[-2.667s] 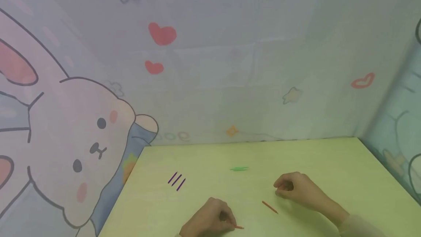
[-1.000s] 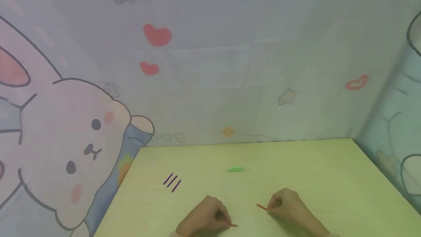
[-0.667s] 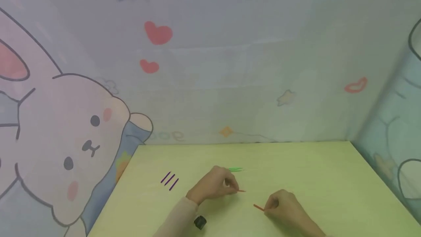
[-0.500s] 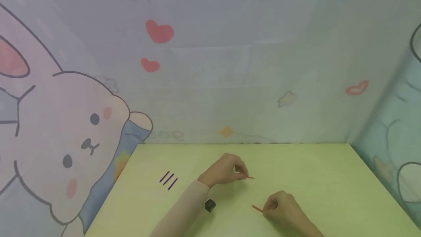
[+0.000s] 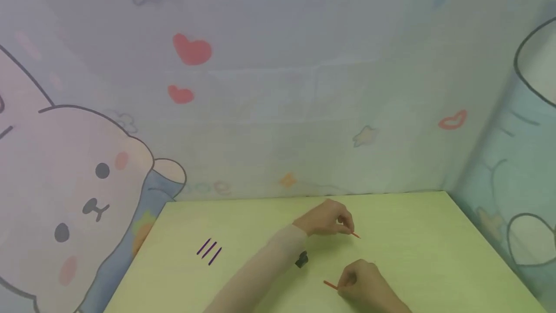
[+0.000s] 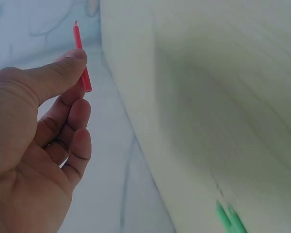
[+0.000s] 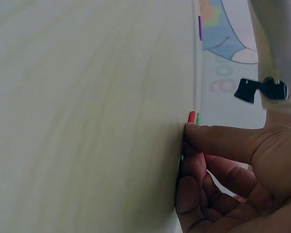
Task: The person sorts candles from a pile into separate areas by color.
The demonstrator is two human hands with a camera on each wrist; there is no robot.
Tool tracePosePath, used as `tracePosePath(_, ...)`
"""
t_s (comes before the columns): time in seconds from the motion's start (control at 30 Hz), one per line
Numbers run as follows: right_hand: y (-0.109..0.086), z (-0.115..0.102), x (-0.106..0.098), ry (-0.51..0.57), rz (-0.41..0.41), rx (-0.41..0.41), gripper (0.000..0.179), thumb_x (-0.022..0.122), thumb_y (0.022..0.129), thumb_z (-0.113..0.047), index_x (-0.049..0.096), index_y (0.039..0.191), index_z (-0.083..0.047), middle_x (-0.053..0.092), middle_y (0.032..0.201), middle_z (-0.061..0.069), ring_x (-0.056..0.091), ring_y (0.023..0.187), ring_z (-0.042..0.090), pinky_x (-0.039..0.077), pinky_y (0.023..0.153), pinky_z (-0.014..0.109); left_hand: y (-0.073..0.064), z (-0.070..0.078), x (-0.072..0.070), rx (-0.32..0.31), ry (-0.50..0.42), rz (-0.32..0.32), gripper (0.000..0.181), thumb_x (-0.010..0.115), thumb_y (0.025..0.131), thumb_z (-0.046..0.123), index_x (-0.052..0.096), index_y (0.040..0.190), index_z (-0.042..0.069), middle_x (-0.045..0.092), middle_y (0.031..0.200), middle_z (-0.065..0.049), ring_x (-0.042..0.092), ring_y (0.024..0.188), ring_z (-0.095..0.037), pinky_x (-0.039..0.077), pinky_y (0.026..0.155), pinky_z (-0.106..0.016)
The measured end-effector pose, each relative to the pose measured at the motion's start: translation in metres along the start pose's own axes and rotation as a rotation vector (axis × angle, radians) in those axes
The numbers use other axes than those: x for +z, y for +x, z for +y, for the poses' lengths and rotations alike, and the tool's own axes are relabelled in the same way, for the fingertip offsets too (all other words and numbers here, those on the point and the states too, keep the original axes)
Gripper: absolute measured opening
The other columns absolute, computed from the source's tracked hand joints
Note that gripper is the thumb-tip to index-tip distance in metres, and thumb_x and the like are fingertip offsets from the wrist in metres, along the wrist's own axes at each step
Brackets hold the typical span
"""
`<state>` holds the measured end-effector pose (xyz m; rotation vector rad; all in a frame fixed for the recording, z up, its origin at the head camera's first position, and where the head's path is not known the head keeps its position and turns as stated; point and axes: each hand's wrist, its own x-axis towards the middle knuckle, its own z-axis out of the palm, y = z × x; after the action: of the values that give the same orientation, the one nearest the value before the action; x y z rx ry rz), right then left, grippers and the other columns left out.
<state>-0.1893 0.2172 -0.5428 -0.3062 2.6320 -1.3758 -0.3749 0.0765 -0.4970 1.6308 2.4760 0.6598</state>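
Observation:
Between its thumb and forefinger my left hand (image 5: 327, 219) pinches a thin red candle (image 6: 78, 38), raised above the table, wick pointing away from the palm. Nearer to me, my right hand (image 5: 365, 284) is low at the tabletop and pinches the end of a second red candle (image 5: 330, 285). Most of that candle is covered by fingers in the right wrist view, where only its red tip (image 7: 192, 116) shows. Green candles (image 6: 228, 217) lie on the table in the left wrist view; in the head view the left hand and sleeve hide them.
Three purple candles (image 5: 209, 250) lie side by side on the left of the pale yellow table (image 5: 417, 245). A small black device (image 5: 301, 259) sits under the left wrist. Cloth walls with a printed rabbit (image 5: 78, 182) and hearts enclose the table.
My left hand has lifted its red candle and carried it forward and to the right, over the green candles. Earlier, the right hand took hold of the other red candle, which has stayed nearly in place.

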Motion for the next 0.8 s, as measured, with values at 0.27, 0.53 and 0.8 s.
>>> tracePosePath(0.27,0.005,0.004,0.000,-0.021,-0.001,-0.031,0.016,0.070,0.075,0.001,0.075,0.076,-0.014,0.070,0.072,-0.007,0.062,0.067,0.008,0.051,0.061,0.026,0.041,0.004,0.023,0.047,0.068,-0.103,0.004,0.077,0.095,0.025,0.080,0.095,0.028,0.067,0.091,0.025,0.057,0.089,0.013,0.044,0.083,-0.005)
tracePosePath(0.53,0.004,0.005,-0.002,-0.015,-0.008,0.000,0.017,0.069,0.077,0.001,0.077,0.077,-0.014,0.071,0.074,-0.006,0.062,0.069,0.012,0.050,0.060,0.026,0.055,0.016,0.041,0.008,-0.014,-0.219,0.009,0.082,0.090,0.020,0.082,0.089,0.029,0.070,0.086,0.026,0.057,0.080,0.011,0.048,0.073,-0.008)
tracePosePath(0.8,0.004,0.006,0.000,-0.039,0.022,-0.072,0.018,0.068,0.076,0.001,0.076,0.074,-0.015,0.070,0.071,-0.009,0.060,0.065,0.005,0.050,0.057,0.024,0.064,0.026,0.053,0.062,-0.028,-0.247,0.009,0.080,0.091,0.017,0.082,0.091,0.026,0.073,0.087,0.022,0.061,0.080,0.011,0.049,0.072,-0.007)
